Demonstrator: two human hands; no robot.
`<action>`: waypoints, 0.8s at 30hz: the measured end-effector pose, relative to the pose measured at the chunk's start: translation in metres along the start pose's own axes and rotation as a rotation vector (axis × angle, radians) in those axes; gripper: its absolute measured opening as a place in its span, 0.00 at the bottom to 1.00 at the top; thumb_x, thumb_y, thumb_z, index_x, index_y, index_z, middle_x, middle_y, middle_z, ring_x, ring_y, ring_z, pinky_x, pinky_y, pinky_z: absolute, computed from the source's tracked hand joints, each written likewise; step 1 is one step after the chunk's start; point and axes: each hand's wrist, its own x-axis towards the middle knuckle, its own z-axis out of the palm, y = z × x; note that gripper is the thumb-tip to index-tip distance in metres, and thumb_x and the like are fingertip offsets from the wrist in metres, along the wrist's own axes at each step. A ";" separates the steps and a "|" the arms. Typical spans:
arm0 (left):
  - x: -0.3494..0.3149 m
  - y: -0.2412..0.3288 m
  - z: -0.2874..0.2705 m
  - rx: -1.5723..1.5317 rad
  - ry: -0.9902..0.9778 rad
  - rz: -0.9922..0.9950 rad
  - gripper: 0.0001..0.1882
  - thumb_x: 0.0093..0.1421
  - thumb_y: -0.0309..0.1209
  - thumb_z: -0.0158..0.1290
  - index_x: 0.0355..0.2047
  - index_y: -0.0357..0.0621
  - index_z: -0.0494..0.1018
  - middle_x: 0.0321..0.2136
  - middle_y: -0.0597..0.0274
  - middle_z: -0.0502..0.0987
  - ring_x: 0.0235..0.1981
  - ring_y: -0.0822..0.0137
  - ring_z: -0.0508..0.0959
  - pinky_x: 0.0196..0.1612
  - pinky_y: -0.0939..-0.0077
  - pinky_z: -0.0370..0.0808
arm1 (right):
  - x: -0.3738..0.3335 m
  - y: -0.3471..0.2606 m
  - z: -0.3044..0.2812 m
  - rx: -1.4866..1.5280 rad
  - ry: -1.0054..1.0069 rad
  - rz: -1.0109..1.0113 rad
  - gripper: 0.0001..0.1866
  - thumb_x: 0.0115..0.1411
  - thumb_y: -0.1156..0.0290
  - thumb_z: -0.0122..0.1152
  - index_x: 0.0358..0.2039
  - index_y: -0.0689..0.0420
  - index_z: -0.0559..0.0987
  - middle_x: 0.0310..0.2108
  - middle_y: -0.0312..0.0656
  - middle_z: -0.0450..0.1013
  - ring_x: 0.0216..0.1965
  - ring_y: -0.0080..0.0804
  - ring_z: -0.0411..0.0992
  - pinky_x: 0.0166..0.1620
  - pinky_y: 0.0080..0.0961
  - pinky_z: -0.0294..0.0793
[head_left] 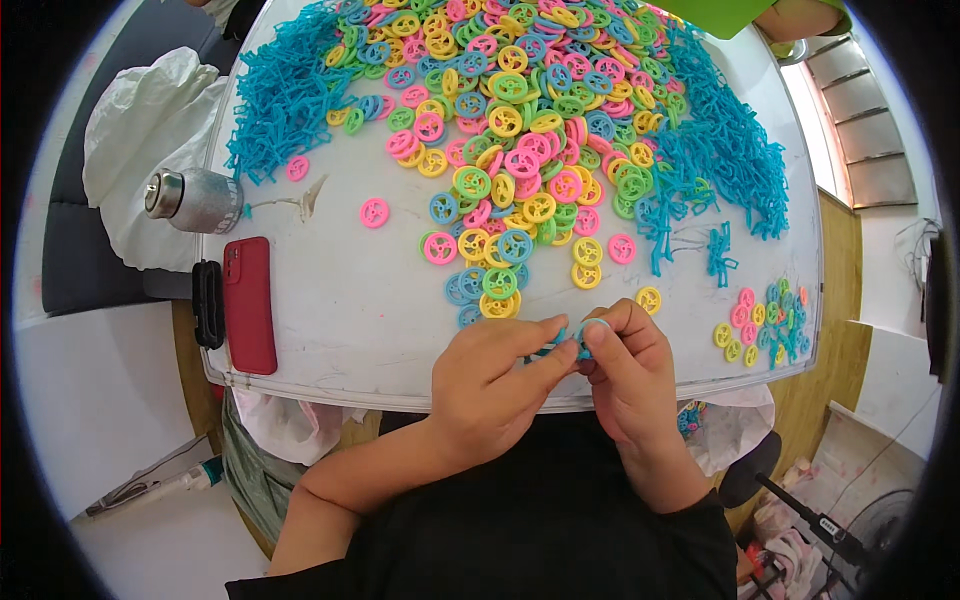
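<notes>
My left hand [490, 380] and my right hand [635, 370] meet over the table's near edge, fingertips almost touching. Between the left thumb and fingers is pinched a small blue plastic piece [547, 347], like those in the blue heaps. A small light-blue plastic wheel [594, 324] is gripped by the right thumb and forefinger, its edge against the blue piece. The fingers cover most of both parts, so I cannot tell how they join. Just beyond my hands lies a large spread of pink, yellow, green and blue plastic wheels [500, 284].
Heaps of blue plastic pieces [290, 90] [745, 160] flank the wheels. A small mixed group of parts [750, 315] lies at the right. Along the left edge are a red phone [250, 310], a black case [208, 305] and a steel flask [200, 200]. A person's green sleeve [710, 15] shows opposite.
</notes>
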 end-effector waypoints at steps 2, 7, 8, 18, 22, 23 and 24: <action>0.000 0.001 -0.001 0.017 -0.013 0.037 0.17 0.45 0.23 0.67 0.37 0.42 0.81 0.40 0.56 0.82 0.33 0.62 0.81 0.34 0.71 0.75 | 0.000 0.001 -0.001 -0.021 0.000 0.005 0.06 0.67 0.72 0.58 0.37 0.59 0.72 0.34 0.39 0.74 0.33 0.25 0.76 0.40 0.29 0.81; 0.007 -0.001 -0.004 0.058 -0.065 0.098 0.16 0.45 0.24 0.67 0.36 0.41 0.79 0.39 0.58 0.82 0.33 0.62 0.81 0.34 0.70 0.75 | -0.003 -0.002 0.003 -0.211 0.047 -0.141 0.07 0.66 0.75 0.59 0.43 0.62 0.74 0.35 0.37 0.74 0.34 0.22 0.75 0.39 0.23 0.79; 0.008 -0.001 -0.006 0.063 -0.075 0.107 0.17 0.46 0.25 0.67 0.38 0.41 0.78 0.39 0.59 0.82 0.33 0.62 0.81 0.34 0.69 0.75 | -0.004 -0.004 0.003 -0.210 0.046 -0.139 0.07 0.66 0.75 0.59 0.43 0.62 0.74 0.35 0.37 0.74 0.34 0.22 0.75 0.39 0.23 0.79; 0.003 -0.004 -0.013 -0.306 -0.112 -0.357 0.21 0.50 0.31 0.71 0.44 0.43 0.79 0.38 0.61 0.81 0.36 0.61 0.80 0.39 0.71 0.76 | -0.003 -0.036 -0.011 -0.878 -0.287 -0.321 0.21 0.58 0.83 0.63 0.53 0.65 0.77 0.33 0.41 0.73 0.30 0.24 0.75 0.34 0.21 0.78; 0.010 0.001 -0.019 -0.076 -0.215 -0.239 0.21 0.50 0.31 0.70 0.43 0.44 0.77 0.38 0.62 0.79 0.39 0.59 0.81 0.39 0.69 0.77 | 0.000 -0.041 -0.012 -1.051 -0.345 -0.346 0.22 0.54 0.83 0.66 0.51 0.62 0.79 0.27 0.41 0.73 0.26 0.26 0.74 0.29 0.20 0.75; 0.012 0.003 -0.019 -0.047 -0.215 -0.219 0.23 0.51 0.29 0.69 0.45 0.42 0.73 0.35 0.63 0.81 0.36 0.57 0.83 0.37 0.68 0.78 | 0.001 -0.040 -0.012 -1.052 -0.345 -0.346 0.22 0.54 0.83 0.66 0.51 0.62 0.79 0.27 0.41 0.73 0.26 0.26 0.74 0.29 0.20 0.75; 0.012 0.003 -0.018 -0.047 -0.215 -0.219 0.23 0.51 0.29 0.69 0.45 0.42 0.73 0.35 0.63 0.81 0.36 0.57 0.83 0.37 0.68 0.78 | 0.003 -0.039 -0.011 -1.146 -0.347 -0.474 0.22 0.53 0.83 0.66 0.51 0.62 0.79 0.26 0.41 0.73 0.25 0.26 0.74 0.28 0.20 0.73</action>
